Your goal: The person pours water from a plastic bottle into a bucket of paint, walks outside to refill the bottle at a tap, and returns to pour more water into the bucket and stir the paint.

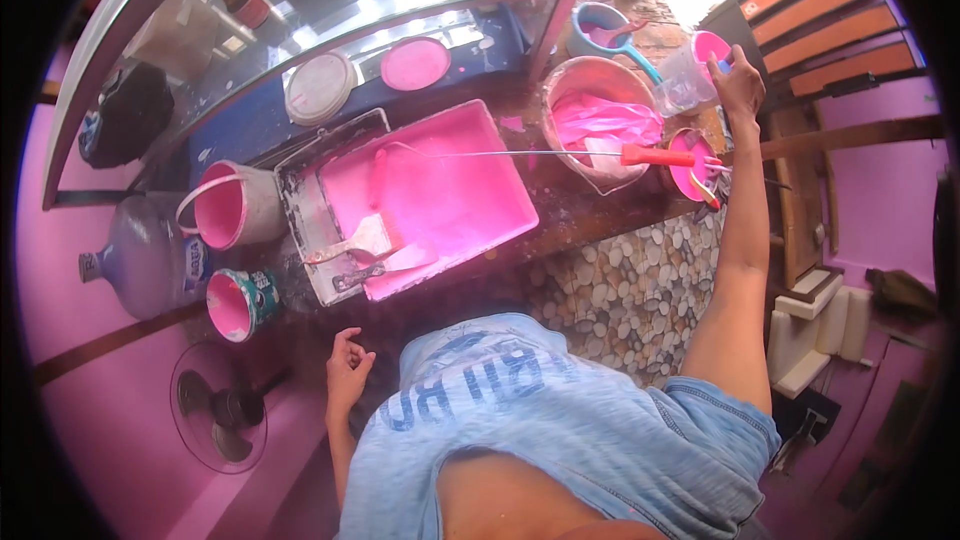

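My right hand is stretched out to the far right, its fingers closed at the side of a clear plastic cup with pink at its mouth. Close by stands a bucket with a pink crumpled sheet in it. A small paint roller with a red handle reaches from that bucket's edge across to the pink paint tray. My left hand hangs beside my shirt, fingers loosely bent and apart, holding nothing. A wide paintbrush and a putty knife lie on the tray's near edge.
A white-handled bucket, a green pot and a large water bottle stand at the left. Two round lids lie behind the tray, below a glass case. A blue dipper sits at the back right; a fan is lower left.
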Action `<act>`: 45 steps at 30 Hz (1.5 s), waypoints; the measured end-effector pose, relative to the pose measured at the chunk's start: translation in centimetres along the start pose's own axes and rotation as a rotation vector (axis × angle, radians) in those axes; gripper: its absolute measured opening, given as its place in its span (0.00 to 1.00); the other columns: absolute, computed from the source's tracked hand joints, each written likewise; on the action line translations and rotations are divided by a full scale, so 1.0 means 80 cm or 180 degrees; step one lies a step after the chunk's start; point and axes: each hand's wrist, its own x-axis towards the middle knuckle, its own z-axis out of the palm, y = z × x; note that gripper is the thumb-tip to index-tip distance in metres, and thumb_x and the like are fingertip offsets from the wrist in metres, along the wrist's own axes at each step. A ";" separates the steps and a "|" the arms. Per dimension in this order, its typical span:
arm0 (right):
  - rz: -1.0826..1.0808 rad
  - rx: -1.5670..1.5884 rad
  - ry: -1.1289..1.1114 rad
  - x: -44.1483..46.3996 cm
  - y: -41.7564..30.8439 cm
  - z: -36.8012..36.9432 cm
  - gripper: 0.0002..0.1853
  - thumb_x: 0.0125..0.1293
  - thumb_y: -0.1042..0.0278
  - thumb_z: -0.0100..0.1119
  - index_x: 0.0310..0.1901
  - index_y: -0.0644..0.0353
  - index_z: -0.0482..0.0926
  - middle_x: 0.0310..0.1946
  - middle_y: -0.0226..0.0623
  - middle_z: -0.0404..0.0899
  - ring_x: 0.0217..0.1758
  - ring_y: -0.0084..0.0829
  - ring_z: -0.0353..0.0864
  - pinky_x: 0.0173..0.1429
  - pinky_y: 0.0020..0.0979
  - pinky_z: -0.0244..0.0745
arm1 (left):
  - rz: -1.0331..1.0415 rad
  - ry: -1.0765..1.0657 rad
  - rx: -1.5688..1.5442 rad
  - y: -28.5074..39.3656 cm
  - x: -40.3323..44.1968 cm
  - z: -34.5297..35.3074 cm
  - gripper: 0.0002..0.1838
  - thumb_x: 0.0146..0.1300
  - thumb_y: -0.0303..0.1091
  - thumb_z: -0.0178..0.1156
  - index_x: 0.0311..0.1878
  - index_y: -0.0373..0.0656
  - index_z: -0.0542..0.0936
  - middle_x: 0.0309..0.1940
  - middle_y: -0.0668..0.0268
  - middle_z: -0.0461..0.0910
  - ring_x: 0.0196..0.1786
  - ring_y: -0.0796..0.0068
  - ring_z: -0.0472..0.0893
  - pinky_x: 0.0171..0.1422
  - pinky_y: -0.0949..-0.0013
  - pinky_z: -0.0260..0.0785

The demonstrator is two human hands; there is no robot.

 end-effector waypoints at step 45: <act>-0.3022 0.2270 -0.2151 -0.530 -0.953 -0.108 0.22 0.55 0.53 0.69 0.46 0.58 0.81 0.31 0.37 0.81 0.34 0.38 0.82 0.38 0.37 0.75 | 0.0051 0.1588 -0.1710 -0.295 0.050 -0.348 0.20 0.66 0.41 0.61 0.55 0.38 0.75 0.45 0.63 0.79 0.47 0.76 0.79 0.51 0.72 0.71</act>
